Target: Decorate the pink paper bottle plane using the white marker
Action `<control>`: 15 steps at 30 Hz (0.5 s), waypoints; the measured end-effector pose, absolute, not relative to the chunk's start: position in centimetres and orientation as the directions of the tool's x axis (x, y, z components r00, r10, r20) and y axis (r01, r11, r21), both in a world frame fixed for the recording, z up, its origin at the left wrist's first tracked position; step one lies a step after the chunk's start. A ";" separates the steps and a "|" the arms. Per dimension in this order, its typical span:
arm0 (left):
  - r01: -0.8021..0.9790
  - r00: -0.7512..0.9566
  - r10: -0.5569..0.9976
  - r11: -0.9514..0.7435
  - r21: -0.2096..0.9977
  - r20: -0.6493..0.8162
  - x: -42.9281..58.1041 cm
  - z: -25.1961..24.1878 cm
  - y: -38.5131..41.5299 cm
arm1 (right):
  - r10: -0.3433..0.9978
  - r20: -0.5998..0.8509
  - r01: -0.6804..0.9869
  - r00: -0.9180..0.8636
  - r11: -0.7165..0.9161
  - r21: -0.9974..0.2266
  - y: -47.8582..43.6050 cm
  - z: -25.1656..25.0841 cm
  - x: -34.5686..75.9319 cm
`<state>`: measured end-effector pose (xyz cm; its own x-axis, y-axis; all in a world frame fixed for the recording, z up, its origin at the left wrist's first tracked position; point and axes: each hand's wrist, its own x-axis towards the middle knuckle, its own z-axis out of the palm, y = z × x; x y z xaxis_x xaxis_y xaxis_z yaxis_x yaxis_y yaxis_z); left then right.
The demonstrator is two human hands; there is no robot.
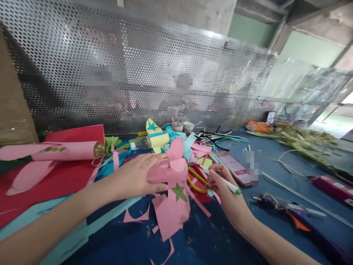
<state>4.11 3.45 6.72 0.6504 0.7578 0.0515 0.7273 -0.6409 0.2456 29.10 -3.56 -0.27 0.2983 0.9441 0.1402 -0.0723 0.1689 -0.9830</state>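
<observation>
My left hand [139, 176] is wrapped over the back of a pink paper-covered craft plane [172, 184] with a green star on its side, holding it on the blue table [209, 239]. My right hand [220, 182] pinches a white pen with a green cap [227, 184], its tip near the pink plane. Yellow-handled scissors [197, 180] lie between the two hands.
A second pink bottle plane [55, 152] rests on red paper [55, 180] at the left. A yellow plane with teal stars [157, 138] sits behind. A phone [234, 167], glue gun [286, 211], paper scraps, pipe cleaners and dried stalks [298, 138] lie to the right. Perforated metal screen [138, 73] backs the table.
</observation>
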 end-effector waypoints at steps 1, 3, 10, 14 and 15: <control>0.717 0.651 0.756 -0.643 0.269 0.074 4.5 6.9 3.6 | 0.939 0.179 -0.033 0.293 0.197 -0.980 -3.7 -0.2 29.1; 0.704 0.631 0.764 -0.637 0.314 0.134 5.3 7.0 4.2 | 0.921 0.263 0.019 0.287 0.269 -0.963 -3.8 0.2 29.0; 0.631 0.692 0.702 -0.701 0.332 0.167 7.4 6.6 6.2 | 0.930 0.359 0.064 0.078 0.355 -0.933 -4.9 3.0 27.9; 0.495 0.773 0.624 -0.709 0.502 0.118 7.6 6.7 6.3 | 0.951 0.310 0.152 0.018 0.304 -0.941 -4.5 3.9 26.5; 0.469 0.788 0.606 -0.702 0.536 0.105 7.6 6.7 6.3 | 0.952 0.303 0.156 0.029 0.295 -0.943 -4.2 3.9 26.1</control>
<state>7.57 6.31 6.74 0.7883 0.6063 0.1053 0.4685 -0.7022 0.5361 26.12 -4.23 3.93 0.0288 0.9525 0.3033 0.1559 0.2954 -0.9426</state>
